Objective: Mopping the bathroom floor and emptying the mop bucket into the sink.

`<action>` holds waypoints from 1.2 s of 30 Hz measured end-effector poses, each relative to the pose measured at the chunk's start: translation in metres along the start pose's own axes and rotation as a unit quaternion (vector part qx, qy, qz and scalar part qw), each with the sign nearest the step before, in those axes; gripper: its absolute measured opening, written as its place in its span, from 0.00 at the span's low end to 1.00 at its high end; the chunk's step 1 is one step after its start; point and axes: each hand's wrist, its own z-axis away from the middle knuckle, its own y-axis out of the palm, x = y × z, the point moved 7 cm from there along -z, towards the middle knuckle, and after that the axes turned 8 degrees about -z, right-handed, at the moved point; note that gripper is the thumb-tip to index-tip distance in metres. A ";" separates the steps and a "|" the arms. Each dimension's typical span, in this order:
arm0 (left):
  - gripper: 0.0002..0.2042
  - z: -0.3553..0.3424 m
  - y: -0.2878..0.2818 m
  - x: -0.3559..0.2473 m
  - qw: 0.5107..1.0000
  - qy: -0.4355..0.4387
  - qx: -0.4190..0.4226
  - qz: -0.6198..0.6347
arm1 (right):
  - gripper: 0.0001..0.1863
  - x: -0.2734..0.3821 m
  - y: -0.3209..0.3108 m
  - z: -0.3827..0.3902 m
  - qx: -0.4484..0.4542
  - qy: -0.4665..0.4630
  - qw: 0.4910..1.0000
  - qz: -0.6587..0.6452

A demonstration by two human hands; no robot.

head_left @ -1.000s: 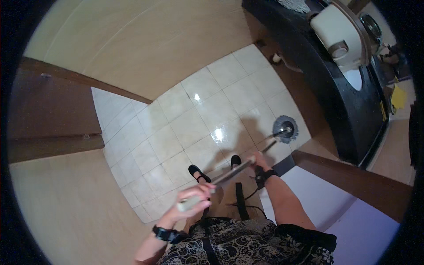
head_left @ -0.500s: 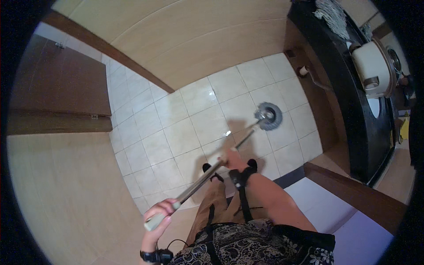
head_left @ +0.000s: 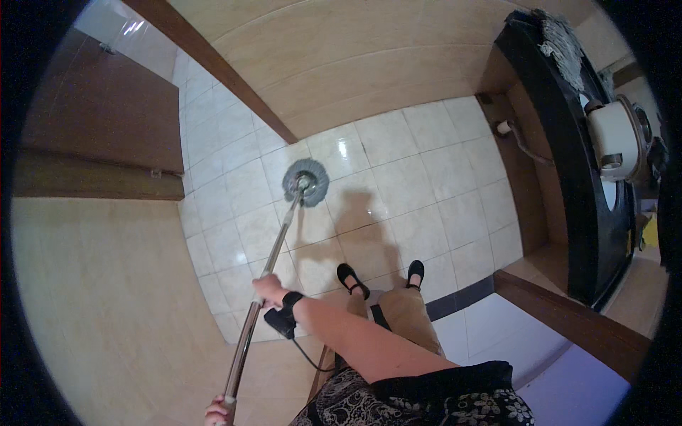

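Observation:
I hold a spin mop with a long metal handle (head_left: 245,334) in both hands. Its round grey fringed head (head_left: 306,182) lies on the tiled floor near the foot of the brown wall post. My right hand (head_left: 268,290) is closed round the middle of the handle, with a black strap and small device at its wrist. Lower down, at the picture's bottom edge, the fingers of my left hand (head_left: 217,412) wrap the handle's upper part; the rest of that hand is out of view.
Pale shiny tiles (head_left: 398,184) cover the floor around my black shoes (head_left: 353,280). On the right, a black counter (head_left: 568,163) bears a cream lidded appliance (head_left: 614,138) and a grey stringy cloth (head_left: 563,53). A brown door (head_left: 106,113) stands at the left, and tan walls enclose the space.
The mop head has swept from the right side of the floor to the left. My right hand has swung left with it, and my left hand has dropped toward the bottom edge.

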 end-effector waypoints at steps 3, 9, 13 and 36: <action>0.08 0.007 -0.015 -0.007 0.999 0.006 -0.039 -0.024 | 0.18 0.002 0.027 0.043 -0.001 0.121 0.984 -0.128; 0.07 0.014 0.029 -0.012 1.000 0.018 0.000 -0.022 | 0.16 0.045 -0.048 0.069 -0.091 0.100 0.980 -0.143; 0.08 0.004 0.103 -0.031 0.997 0.019 0.069 0.011 | 0.18 0.074 -0.142 0.064 -0.173 0.019 0.972 -0.157; 0.05 0.115 0.493 -0.171 0.706 0.185 0.671 0.128 | 0.12 -0.007 -0.636 0.292 -0.377 -0.328 0.825 -0.265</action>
